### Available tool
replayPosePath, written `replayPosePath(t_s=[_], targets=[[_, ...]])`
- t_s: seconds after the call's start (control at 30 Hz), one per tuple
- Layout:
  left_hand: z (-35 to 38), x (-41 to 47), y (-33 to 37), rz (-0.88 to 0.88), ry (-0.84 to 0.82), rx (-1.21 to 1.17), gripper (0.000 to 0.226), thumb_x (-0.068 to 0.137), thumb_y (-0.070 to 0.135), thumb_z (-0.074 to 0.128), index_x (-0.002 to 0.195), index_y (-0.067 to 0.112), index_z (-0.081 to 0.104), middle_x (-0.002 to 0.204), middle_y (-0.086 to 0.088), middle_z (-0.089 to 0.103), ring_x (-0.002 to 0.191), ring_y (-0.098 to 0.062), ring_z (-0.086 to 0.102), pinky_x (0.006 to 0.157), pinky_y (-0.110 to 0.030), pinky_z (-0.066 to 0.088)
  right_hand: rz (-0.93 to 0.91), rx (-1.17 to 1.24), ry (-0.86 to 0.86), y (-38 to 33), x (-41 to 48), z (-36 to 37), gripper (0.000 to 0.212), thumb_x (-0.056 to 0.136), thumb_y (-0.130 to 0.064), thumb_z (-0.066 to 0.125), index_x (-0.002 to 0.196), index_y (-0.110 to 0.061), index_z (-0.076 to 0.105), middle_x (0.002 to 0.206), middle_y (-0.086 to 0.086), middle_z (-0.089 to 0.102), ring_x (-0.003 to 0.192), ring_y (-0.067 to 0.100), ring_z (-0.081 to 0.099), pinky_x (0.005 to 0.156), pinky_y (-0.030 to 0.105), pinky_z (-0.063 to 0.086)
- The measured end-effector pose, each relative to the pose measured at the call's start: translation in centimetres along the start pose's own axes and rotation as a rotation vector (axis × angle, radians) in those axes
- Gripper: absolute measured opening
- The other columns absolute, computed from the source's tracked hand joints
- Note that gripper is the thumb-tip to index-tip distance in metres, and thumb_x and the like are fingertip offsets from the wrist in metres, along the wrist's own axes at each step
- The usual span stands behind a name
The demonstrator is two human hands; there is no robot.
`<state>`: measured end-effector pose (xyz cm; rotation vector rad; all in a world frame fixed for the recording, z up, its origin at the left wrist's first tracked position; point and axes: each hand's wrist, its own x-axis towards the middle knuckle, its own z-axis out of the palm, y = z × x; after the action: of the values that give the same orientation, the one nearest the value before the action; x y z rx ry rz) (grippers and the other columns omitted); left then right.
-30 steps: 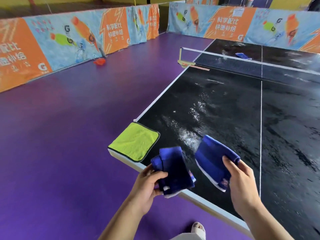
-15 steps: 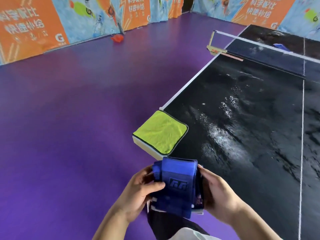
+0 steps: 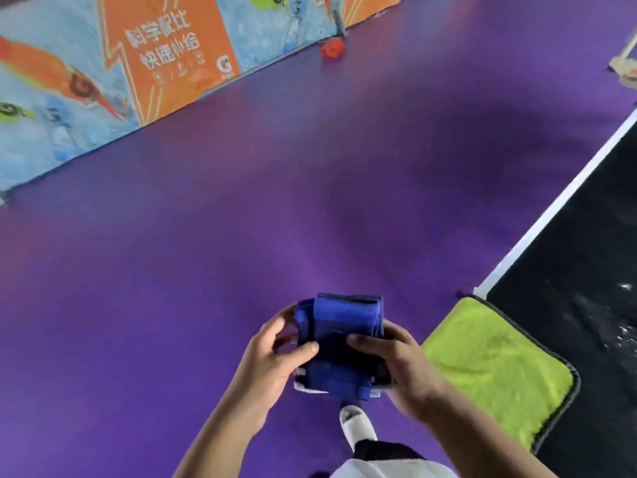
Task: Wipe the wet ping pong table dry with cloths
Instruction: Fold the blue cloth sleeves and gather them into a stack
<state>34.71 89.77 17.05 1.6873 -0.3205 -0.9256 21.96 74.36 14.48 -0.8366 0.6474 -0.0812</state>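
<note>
Blue cloths [image 3: 341,346], folded into one thick bundle, sit between both hands out over the purple floor [image 3: 241,219], just to the left of the tabletop's near corner and clear of its surface. The left hand [image 3: 272,363] grips the bundle's left side, thumb laid across the front and fingers curled behind; the right hand [image 3: 396,363] grips the right side, thumb across the front as well, so the hands are close together and both clamped on the fabric. By my reading this is still preparation: the cloths are being gathered or squared into a pad, and no wiping has begun here. The next move, I judge, calls for swinging the bundle to the right onto the wet surface, pressing it flat and drawing it in long strokes, perhaps after splitting it between the hands. The bundle is deep blue with a pale edge showing at its lower end; whether it is dry or damp I cannot tell. A lime-green cloth [image 3: 496,370] with dark trim lies flat on the tabletop's [image 3: 579,236] near corner, just right of the hands. Beyond that corner the dark surface glints with water drops inside its white edge line. Orange and blue barriers [image 3: 113,60] line the floor's far side.
</note>
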Motion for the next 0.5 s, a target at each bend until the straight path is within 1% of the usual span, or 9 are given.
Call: replayPosePath(t_s=[0.07, 0.1, 0.13, 0.17, 0.23, 0.27, 0.33, 0.4, 0.5], targets=[[-2.7, 3.6, 1.4, 0.027, 0.065, 0.038, 0.066, 0.067, 0.032, 0.080, 0.128, 0.048, 0.060, 0.131, 0.005, 0.062, 0.122, -0.013, 0.059, 0.090, -0.029, 0.054, -0.005, -0.016, -0.057, -2.5, 4.1, 1.9, 0.041, 0.073, -0.006, 0.072, 0.114, -0.002, 0.070, 0.117, 0.026, 0.069, 0.104, 0.041, 0.069, 0.084, 0.051, 0.059], [-3.8, 5.1, 1.9, 0.015, 0.075, 0.022, 0.076, 0.064, 0.035, 0.082, 0.133, 0.048, 0.055, 0.134, 0.008, 0.060, 0.125, -0.011, 0.056, 0.098, -0.031, 0.051, -0.003, -0.039, -0.080, -3.7, 6.1, 2.6, 0.041, 0.073, -0.005, 0.072, 0.114, -0.003, 0.070, 0.116, 0.023, 0.070, 0.102, 0.039, 0.070, 0.079, 0.048, 0.061], [-4.9, 6.6, 2.4, -0.007, 0.055, -0.018, 0.080, 0.063, 0.035, 0.083, 0.136, 0.045, 0.053, 0.134, 0.007, 0.062, 0.126, -0.011, 0.056, 0.104, -0.032, 0.047, 0.002, -0.062, -0.106, -4.8, 8.0, 3.1, 0.040, 0.073, -0.004, 0.071, 0.113, -0.004, 0.070, 0.111, 0.020, 0.072, 0.096, 0.034, 0.072, 0.069, 0.040, 0.061], [-6.0, 8.2, 2.8, -0.030, 0.012, -0.069, 0.076, 0.065, 0.030, 0.083, 0.135, 0.038, 0.054, 0.130, 0.003, 0.066, 0.123, -0.013, 0.060, 0.103, -0.031, 0.048, 0.011, -0.093, -0.135, -5.9, 10.0, 3.5, 0.040, 0.073, -0.003, 0.070, 0.113, -0.004, 0.070, 0.105, 0.016, 0.073, 0.088, 0.028, 0.072, 0.061, 0.032, 0.058], [-8.0, 11.7, 4.1, -0.086, -0.085, -0.150, 0.057, 0.074, 0.020, 0.075, 0.129, 0.023, 0.060, 0.120, -0.006, 0.073, 0.110, -0.019, 0.070, 0.087, -0.028, 0.056, 0.018, -0.180, -0.182, -8.2, 13.8, 4.3, 0.042, 0.074, -0.005, 0.071, 0.115, -0.004, 0.067, 0.098, 0.012, 0.072, 0.077, 0.024, 0.068, 0.052, 0.024, 0.046], [-8.9, 13.7, 4.6, -0.093, -0.110, -0.149, 0.052, 0.077, 0.020, 0.072, 0.128, 0.019, 0.060, 0.119, -0.009, 0.073, 0.108, -0.023, 0.070, 0.086, -0.031, 0.057, 0.023, -0.226, -0.189, -9.1, 16.0, 4.6, 0.042, 0.074, -0.009, 0.072, 0.116, -0.007, 0.067, 0.098, 0.011, 0.071, 0.076, 0.025, 0.065, 0.052, 0.023, 0.040], [-10.5, 18.6, 5.5, -0.075, -0.130, -0.106, 0.053, 0.075, 0.024, 0.077, 0.125, 0.017, 0.061, 0.118, -0.011, 0.073, 0.109, -0.025, 0.070, 0.092, -0.037, 0.055, 0.010, -0.263, -0.163, -11.1, 20.2, 5.3, 0.043, 0.075, -0.012, 0.073, 0.117, -0.011, 0.067, 0.103, 0.012, 0.072, 0.079, 0.027, 0.067, 0.051, 0.024, 0.044], [-11.7, 23.9, 6.9, -0.096, -0.150, -0.108, 0.055, 0.071, 0.026, 0.080, 0.122, 0.018, 0.060, 0.115, -0.010, 0.074, 0.104, -0.024, 0.071, 0.084, -0.035, 0.055, -0.020, -0.229, -0.107, -12.9, 24.4, 5.9, 0.042, 0.076, -0.008, 0.071, 0.118, -0.005, 0.066, 0.108, 0.017, 0.073, 0.088, 0.029, 0.072, 0.057, 0.028, 0.054], [-13.1, 32.2, 9.8, -0.129, -0.284, -0.126, 0.047, 0.079, 0.011, 0.077, 0.122, 0.018, 0.060, 0.115, -0.013, 0.073, 0.096, -0.022, 0.072, 0.074, -0.031, 0.056, -0.074, -0.197, 0.033, -15.7, 30.0, 7.5, 0.043, 0.077, -0.006, 0.073, 0.120, -0.001, 0.065, 0.116, 0.023, 0.071, 0.101, 0.033, 0.070, 0.080, 0.035, 0.057]])
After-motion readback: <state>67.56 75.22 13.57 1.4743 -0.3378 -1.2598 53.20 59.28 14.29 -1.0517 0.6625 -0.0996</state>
